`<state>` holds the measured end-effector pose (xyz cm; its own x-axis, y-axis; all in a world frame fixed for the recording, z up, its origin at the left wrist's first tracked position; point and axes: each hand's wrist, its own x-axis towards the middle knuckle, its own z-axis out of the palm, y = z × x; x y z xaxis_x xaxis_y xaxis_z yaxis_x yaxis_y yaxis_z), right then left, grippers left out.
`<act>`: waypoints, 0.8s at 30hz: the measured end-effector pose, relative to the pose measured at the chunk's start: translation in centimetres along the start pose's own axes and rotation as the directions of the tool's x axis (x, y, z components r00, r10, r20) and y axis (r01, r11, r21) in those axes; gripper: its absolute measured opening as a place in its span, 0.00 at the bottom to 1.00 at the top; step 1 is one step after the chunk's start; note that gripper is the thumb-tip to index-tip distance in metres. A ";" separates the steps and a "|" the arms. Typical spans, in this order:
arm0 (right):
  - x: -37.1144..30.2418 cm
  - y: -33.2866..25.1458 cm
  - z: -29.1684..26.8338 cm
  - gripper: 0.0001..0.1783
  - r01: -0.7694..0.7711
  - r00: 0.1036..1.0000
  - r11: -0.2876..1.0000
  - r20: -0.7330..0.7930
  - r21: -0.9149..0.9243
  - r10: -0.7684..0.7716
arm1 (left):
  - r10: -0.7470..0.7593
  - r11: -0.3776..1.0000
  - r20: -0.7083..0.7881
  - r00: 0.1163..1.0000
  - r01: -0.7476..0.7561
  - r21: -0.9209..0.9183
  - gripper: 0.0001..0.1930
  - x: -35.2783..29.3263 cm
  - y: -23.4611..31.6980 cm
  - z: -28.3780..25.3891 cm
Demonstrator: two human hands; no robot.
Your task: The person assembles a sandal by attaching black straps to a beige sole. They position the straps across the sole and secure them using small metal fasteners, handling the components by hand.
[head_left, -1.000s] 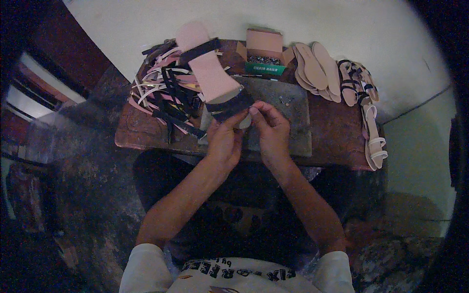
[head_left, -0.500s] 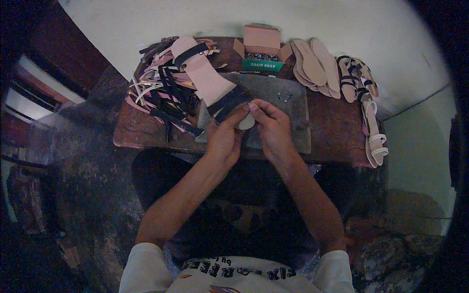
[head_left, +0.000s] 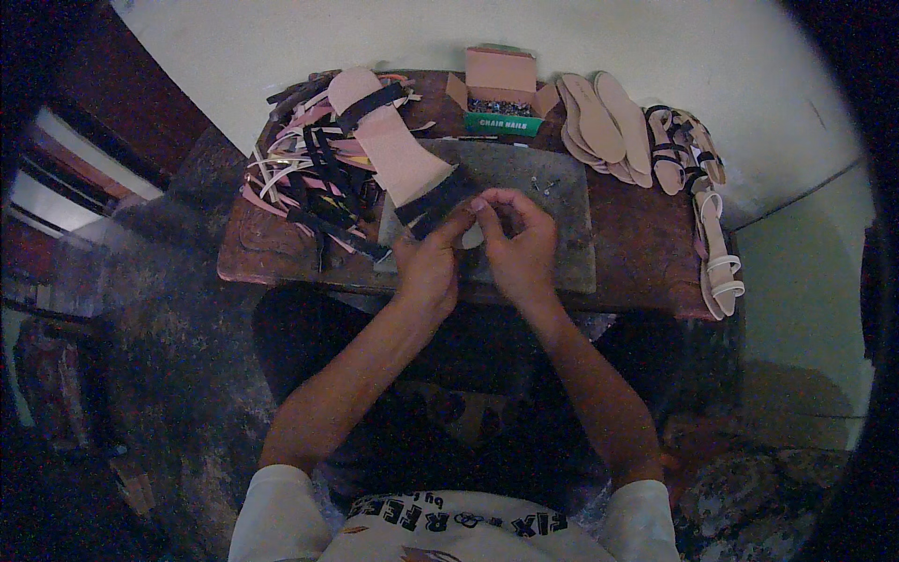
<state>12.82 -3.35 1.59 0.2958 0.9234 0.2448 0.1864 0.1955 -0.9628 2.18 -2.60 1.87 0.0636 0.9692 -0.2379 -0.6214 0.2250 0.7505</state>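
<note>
My left hand (head_left: pixel 429 266) is closed around the near end of a sandal (head_left: pixel 405 167) with a pale pink insole. The sandal slants away to the upper left. A black strap (head_left: pixel 356 107) crosses its far end, and a wide black strap (head_left: pixel 440 201) covers the part by my fingers. Thumb and fingers of my right hand (head_left: pixel 521 245) pinch together at the edge of that wide strap, touching my left fingertips. Between both hands a small pale piece of the sole's tip shows. Whether anything small sits in the right pinch is hidden.
A heap of pink, black and white strips (head_left: pixel 318 178) lies left on the wooden table (head_left: pixel 646 253). A grey slab (head_left: pixel 552 244) lies under my hands with a few nails on it. Behind stand an open nail box (head_left: pixel 506 124), stacked insoles (head_left: pixel 599 122) and finished-looking sandals (head_left: pixel 719 262).
My right fingers have curled more and shifted slightly along the strap's edge. The sandal has tilted a little, and less of its pale tip shows between my hands.
</note>
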 end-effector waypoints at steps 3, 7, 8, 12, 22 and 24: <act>0.2 0.6 0.1 0.07 0.034 0.999 0.999 0.004 0.002 -0.034 | 0.001 1.000 -0.018 1.000 -0.001 -0.029 0.14 -0.1 0.1 0.1; 0.4 0.1 0.0 0.06 -0.062 0.997 0.990 0.062 0.127 0.055 | -0.065 0.994 -0.005 0.998 0.064 -0.090 0.14 0.7 -0.9 -1.1; 0.4 0.0 0.0 0.06 -0.095 0.994 0.982 0.074 0.161 0.084 | -0.083 0.992 -0.006 0.997 0.082 -0.097 0.14 0.7 -0.9 -1.1; 0.2 -0.2 -0.2 0.08 -0.209 0.977 0.959 0.081 0.190 0.197 | -0.069 0.994 -0.011 0.998 0.068 -0.081 0.14 0.2 -0.5 -0.3; 0.2 0.1 -0.2 0.08 -0.324 0.946 0.907 0.105 0.271 0.307 | 0.003 1.000 -0.004 1.000 -0.003 -0.011 0.13 0.0 -0.7 -0.3; 0.2 0.0 -0.3 0.08 -0.358 0.934 0.879 0.133 0.316 0.333 | 0.019 1.000 0.000 1.000 -0.019 0.000 0.13 0.1 -0.7 -0.3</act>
<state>13.22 -3.26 1.64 0.2133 0.9711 -0.1070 -0.2381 -0.0546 -0.9697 2.40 -2.74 1.10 0.0518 0.9732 -0.2240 -0.6225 0.2069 0.7548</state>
